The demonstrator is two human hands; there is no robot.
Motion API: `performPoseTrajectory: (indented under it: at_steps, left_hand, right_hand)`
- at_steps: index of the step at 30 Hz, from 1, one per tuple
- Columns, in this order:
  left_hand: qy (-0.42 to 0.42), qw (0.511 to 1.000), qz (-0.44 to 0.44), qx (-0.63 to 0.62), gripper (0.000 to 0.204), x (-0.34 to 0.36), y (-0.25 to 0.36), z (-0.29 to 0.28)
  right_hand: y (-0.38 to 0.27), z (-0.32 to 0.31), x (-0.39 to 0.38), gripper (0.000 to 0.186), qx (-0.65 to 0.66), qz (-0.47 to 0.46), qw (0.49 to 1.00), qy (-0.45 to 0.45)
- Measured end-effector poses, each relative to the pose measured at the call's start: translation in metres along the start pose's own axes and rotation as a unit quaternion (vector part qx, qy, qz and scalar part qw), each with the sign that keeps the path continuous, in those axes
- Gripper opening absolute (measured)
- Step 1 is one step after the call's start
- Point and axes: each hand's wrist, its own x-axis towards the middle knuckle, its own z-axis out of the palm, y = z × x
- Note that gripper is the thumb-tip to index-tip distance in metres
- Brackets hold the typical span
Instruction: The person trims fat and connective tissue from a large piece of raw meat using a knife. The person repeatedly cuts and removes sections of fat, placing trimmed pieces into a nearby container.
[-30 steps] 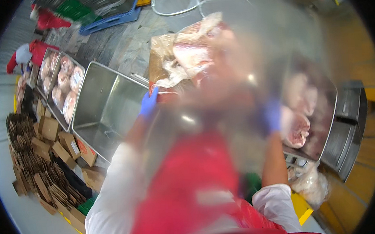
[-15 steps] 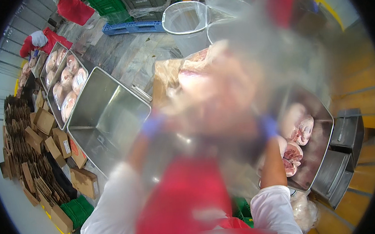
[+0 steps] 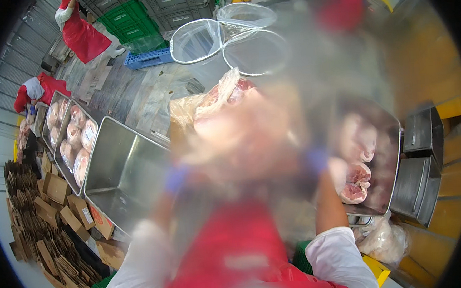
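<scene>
From afar I saw the meat piece (image 3: 224, 124) against brown cardboard (image 3: 179, 137), beyond the left hand (image 3: 176, 178) and right hand (image 3: 317, 160); blur kept me from telling either grip; smaller cuts (image 3: 356, 181) lay in the rightward steel tub (image 3: 384, 179).

There is one left hand (image 3: 175, 179) and one right hand (image 3: 316, 161), with one open box (image 3: 178, 141) just past them. Far off are three round bins (image 3: 195, 43), one blue pallet (image 3: 149, 58) and, at the far left, two people in red (image 3: 81, 34). On the left are two meat trays (image 3: 78, 186) and one big tub (image 3: 116, 169). On the right are at least three tubs (image 3: 384, 171).
</scene>
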Motion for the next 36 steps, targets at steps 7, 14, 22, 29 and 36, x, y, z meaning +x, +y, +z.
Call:
performPoseTrajectory:
  at_steps: [7, 14, 22, 29, 36]
  left_hand:
    - [-0.023, 0.978, -0.001, 0.208, 0.089, -0.002, 0.03, -0.032]
    - [0.045, 0.97, 0.104, 0.216, 0.092, -0.084, 0.098, -0.032]
    - [0.122, 0.962, 0.007, 0.244, 0.089, -0.098, -0.053, -0.082]
    - [0.111, 0.967, -0.105, 0.205, 0.069, -0.153, -0.118, -0.086]
    - [0.101, 0.969, -0.086, 0.207, 0.079, -0.189, -0.076, -0.058]
  right_hand:
    - [-0.03, 0.0, -0.076, 0.059, -0.008, -0.075, 0.997, 0.025]
    - [-0.033, 0.003, -0.123, 0.085, 0.061, -0.013, 0.997, 0.054]
    - [-0.009, 0.025, -0.144, 0.09, 0.102, -0.072, 0.992, 0.026]
    - [-0.05, 0.005, -0.129, 0.064, -0.031, -0.087, 0.994, 0.053]
    - [-0.087, 0.0, -0.12, 0.039, -0.029, -0.158, 0.985, 0.063]
